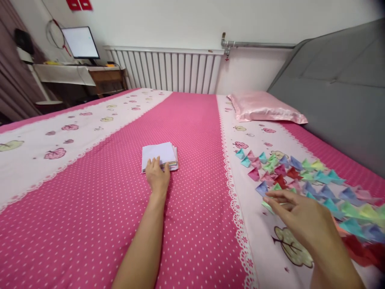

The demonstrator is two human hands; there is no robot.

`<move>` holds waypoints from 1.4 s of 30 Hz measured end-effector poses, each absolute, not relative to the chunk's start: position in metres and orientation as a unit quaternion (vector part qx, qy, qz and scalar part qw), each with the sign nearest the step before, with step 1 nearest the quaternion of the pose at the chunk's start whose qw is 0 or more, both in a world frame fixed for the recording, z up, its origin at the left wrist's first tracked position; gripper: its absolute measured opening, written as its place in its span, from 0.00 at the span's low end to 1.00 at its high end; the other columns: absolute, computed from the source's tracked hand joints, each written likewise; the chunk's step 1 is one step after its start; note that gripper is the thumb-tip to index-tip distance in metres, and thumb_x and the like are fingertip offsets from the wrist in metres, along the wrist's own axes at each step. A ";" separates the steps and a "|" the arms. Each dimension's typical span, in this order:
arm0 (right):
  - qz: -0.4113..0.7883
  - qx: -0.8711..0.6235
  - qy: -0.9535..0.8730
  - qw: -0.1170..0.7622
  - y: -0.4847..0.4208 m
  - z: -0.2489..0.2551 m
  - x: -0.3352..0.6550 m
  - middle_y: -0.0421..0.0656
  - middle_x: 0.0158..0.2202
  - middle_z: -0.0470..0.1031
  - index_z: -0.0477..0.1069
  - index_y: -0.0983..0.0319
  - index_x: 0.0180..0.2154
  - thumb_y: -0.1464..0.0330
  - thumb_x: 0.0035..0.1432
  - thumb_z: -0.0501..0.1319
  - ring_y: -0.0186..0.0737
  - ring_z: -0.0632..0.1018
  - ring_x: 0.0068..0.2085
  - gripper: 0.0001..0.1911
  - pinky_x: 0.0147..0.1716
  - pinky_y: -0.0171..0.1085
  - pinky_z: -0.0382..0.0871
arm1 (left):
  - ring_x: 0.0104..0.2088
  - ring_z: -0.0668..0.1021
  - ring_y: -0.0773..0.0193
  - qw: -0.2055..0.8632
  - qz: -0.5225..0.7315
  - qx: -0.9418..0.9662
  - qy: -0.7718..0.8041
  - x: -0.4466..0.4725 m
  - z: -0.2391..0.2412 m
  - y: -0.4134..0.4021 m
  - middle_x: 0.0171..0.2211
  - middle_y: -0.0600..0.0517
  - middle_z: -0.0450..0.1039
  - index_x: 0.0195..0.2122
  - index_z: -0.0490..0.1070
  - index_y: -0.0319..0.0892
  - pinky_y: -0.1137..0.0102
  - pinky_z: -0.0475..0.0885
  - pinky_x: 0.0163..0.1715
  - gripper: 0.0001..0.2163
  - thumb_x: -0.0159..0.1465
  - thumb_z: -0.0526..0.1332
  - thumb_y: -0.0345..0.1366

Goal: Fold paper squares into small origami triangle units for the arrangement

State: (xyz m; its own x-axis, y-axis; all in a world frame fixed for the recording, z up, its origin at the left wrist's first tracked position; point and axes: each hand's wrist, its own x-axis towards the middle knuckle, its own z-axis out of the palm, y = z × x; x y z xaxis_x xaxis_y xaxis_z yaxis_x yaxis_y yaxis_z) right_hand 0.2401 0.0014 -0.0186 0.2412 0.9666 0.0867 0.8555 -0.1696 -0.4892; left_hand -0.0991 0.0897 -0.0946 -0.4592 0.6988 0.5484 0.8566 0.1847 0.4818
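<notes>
Paper boats (326, 192), sharply creased, lie in rows on the bedspread (195, 200). The right hand (303, 214) curls there; I cannot tell whether it pinches a pale green piece (267, 206). Farther, the left hand (158, 176), fingers relaxed, touches a square paper stack (158, 151); beyond, a satiny pillow (266, 106).

Paper stack (158, 152): pale-lilac top. Folded papers (327, 193): multicoloured. Bedspread (197, 224): pink middle, white-dotted.
</notes>
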 end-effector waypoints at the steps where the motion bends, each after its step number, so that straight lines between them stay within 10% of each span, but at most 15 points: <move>1: 0.126 -0.753 -0.605 0.225 0.002 -0.019 0.239 0.40 0.26 0.76 0.73 0.55 0.29 0.56 0.42 0.58 0.45 0.77 0.29 0.13 0.27 0.40 0.67 | 0.55 0.60 0.52 0.101 -0.382 -0.509 -0.765 -0.099 -0.097 0.090 0.50 0.39 0.64 0.50 0.63 0.33 0.60 0.54 0.53 0.23 0.57 0.51 0.43; 36: 0.141 -0.726 -0.637 0.221 0.000 -0.018 0.225 0.39 0.26 0.76 0.73 0.55 0.31 0.55 0.44 0.58 0.42 0.76 0.28 0.14 0.26 0.37 0.66 | 0.50 0.67 0.56 0.078 -0.374 -0.439 -0.813 -0.103 -0.102 0.096 0.49 0.45 0.65 0.41 0.73 0.45 0.62 0.59 0.50 0.14 0.58 0.52 0.37; 42: 0.133 -0.723 -0.637 0.230 -0.003 -0.015 0.224 0.39 0.26 0.76 0.73 0.55 0.31 0.55 0.44 0.58 0.42 0.76 0.28 0.14 0.26 0.37 0.66 | 0.59 0.52 0.57 0.171 -0.444 -0.513 -0.715 -0.076 -0.078 0.084 0.57 0.49 0.54 0.43 0.71 0.46 0.55 0.53 0.54 0.14 0.60 0.50 0.35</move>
